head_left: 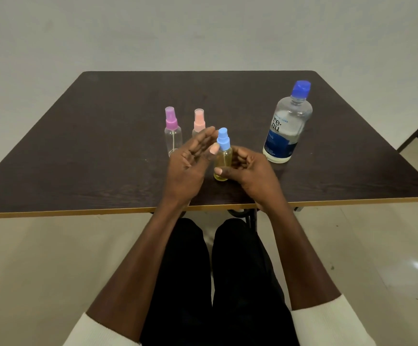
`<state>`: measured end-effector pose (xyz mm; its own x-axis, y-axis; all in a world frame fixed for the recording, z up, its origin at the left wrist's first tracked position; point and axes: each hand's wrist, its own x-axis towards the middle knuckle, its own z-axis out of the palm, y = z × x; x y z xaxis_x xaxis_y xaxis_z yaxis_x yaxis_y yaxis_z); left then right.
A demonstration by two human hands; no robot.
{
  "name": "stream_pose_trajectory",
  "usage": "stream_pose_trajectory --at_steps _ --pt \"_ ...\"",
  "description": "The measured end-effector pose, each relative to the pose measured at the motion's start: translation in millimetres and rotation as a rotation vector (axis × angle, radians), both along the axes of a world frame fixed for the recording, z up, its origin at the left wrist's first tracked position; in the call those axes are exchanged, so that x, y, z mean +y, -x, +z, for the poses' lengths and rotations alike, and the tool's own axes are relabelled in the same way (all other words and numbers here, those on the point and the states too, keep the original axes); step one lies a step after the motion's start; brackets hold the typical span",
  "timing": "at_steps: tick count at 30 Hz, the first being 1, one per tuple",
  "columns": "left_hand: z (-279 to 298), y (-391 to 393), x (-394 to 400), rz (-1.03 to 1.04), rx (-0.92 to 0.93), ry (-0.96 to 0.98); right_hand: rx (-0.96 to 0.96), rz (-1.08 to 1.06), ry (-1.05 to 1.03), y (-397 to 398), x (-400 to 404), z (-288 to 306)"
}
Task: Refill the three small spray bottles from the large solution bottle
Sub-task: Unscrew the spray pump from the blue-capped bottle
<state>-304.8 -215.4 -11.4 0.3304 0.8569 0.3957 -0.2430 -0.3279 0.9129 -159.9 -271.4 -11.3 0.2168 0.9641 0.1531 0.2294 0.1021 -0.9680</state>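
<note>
Sleeves (332,323), cream-coloured and pushed up, sit at the bottom corners of the frame, with dark trousers (212,283) between them and pale floor (28,258) on either side. Both bare forearms run up toward the middle of the frame, over the near edge of the counter (78,158), a dark wood-grain top with a light trim strip.

Right hand (250,171), just right of centre, is wrapped around the blue-capped spray bottle (223,156): thumb across the lower front of the clear body, fingers (240,156) curled behind it, a firm hold. That bottle stands upright at frame centre, yellowish liquid inside, cap on; whether its base touches the counter or hovers just above it, I cannot tell.

Left hand (190,161), just left of centre, is loose and holding nothing, fingers stretched out toward the blue cap, with the thumb tip right beside the cap's collar.

Behind the left hand, a little farther up the frame, the purple-capped spray bottle (172,131) stands upright on the counter, clear and apparently empty. Just to its right stands the pink-capped spray bottle (199,121), its lower body hidden behind the left hand's fingertips.

Farther right and a touch deeper, in the upper right of the counter, the large solution bottle (287,123) stands well apart from the small ones, blue cap closed, blue-and-white label facing the camera, clear liquid visible inside.

Beyond the far edge of the counter, a plain pale wall (203,28) fills the top of the frame.
</note>
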Motion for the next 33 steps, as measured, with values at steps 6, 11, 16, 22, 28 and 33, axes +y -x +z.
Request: stream_pose_trajectory --at_steps 6,11,16,22,28,33 --pt "-1 0 0 -0.049 0.09 -0.012 -0.073 0.051 0.015 0 -2 1" --pt "1 -1 -1 -0.03 0.049 -0.023 -0.069 0.159 0.064 -3 -3 2" --pt "-1 -1 -2 -0.018 0.01 -0.025 -0.087 0.09 0.043 -2 -3 -1" --pt "0 -1 0 0.024 -0.005 0.005 -0.153 0.043 0.029 1 1 -5" --pt "-2 1 1 -0.026 -0.048 -0.052 -0.169 0.016 0.01 2 4 -9" --pt "-1 -1 0 0.033 -0.019 -0.03 -0.171 0.019 0.011 2 4 -9"
